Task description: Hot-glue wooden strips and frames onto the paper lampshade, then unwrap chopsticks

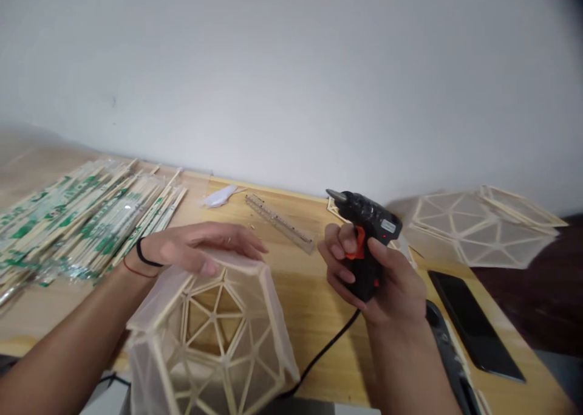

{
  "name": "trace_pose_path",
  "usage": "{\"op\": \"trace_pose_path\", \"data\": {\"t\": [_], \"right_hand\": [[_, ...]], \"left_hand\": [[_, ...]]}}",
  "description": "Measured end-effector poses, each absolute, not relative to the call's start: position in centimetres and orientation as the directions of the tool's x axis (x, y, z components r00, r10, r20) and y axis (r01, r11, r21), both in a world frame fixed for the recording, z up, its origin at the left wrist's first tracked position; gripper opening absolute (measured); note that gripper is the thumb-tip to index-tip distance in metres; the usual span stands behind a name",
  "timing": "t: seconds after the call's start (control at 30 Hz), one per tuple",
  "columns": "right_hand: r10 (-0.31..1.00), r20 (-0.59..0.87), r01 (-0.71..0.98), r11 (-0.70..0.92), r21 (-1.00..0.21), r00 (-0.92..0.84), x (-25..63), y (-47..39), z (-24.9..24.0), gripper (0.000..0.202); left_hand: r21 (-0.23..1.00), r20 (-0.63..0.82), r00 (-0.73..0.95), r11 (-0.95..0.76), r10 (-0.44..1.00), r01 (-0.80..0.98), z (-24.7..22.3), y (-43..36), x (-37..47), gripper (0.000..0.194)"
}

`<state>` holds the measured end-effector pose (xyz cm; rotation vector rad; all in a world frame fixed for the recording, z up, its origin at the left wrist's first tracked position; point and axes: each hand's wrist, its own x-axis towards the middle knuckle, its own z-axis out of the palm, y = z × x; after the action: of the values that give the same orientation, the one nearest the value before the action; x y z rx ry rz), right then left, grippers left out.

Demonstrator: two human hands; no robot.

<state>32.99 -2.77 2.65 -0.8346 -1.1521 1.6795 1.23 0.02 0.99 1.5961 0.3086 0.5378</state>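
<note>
Wall [291,68]: plain white, fills the upper half of the head view.

Table [314,305]: light wood, runs left to right under the wall.

Frame [212,336]: faceted shell of thin sticks with translucent sheet over the faces, open side toward the camera, spokes visible inside. Sits at the near table edge, left of centre.

Chopstick packs [82,214]: large fan of green-printed sleeves at far left, well apart from the frame.

Panels [483,223]: flat stick-and-sheet pieces of the same build, stacked at far right by the wall.

Left hand [195,248]: laid flat on the top face of the frame, fingers stretched out and nearly straight, thumb along the upper edge. Pressing or resting, gripping nothing. Black band and red thread at the wrist.

Right hand [378,275]: closed round the grip of the glue gun [367,223], held above the table right of the frame, forefinger on the orange trigger. Nozzle points left, clear of the frame. Black cord [319,354] drops from the grip and runs toward the near edge.

Phone [473,324]: dark, face up, right of the right wrist.

Ruler [280,222]: clear, lying between the hands, farther back.

White scrap [220,196]: by the wall, just left of the ruler
</note>
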Motion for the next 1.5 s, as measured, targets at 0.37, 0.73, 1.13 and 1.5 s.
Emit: {"op": "trace_pose_path", "data": {"t": [0.37,0.73,1.13,1.5], "right_hand": [[0.824,0.052,-0.449,-0.253,-0.857,-0.564,32.8,-1.9,-2.0,0.025],[0.816,0.096,-0.405,-0.178,-0.897,-0.570,33.2,-2.8,-2.8,0.026],[0.777,0.054,-0.304,-0.180,-0.936,-0.627,34.9,-2.8,-3.4,0.036],[0.704,-0.042,-0.209,-0.267,-0.941,-0.709,35.0,-2.3,-2.3,0.045]], "left_hand": [[0.999,0.020,0.875,0.021,0.483,-0.035,1.5,-0.4,2.2,0.086],[0.981,-0.157,0.862,0.177,0.482,0.080,2.1,-1.2,2.2,0.092],[0.985,-0.003,0.746,0.131,0.666,-0.113,1.2,-3.1,2.9,0.069],[0.983,-0.025,0.768,0.153,0.640,-0.096,1.7,-3.3,3.6,0.059]]}}
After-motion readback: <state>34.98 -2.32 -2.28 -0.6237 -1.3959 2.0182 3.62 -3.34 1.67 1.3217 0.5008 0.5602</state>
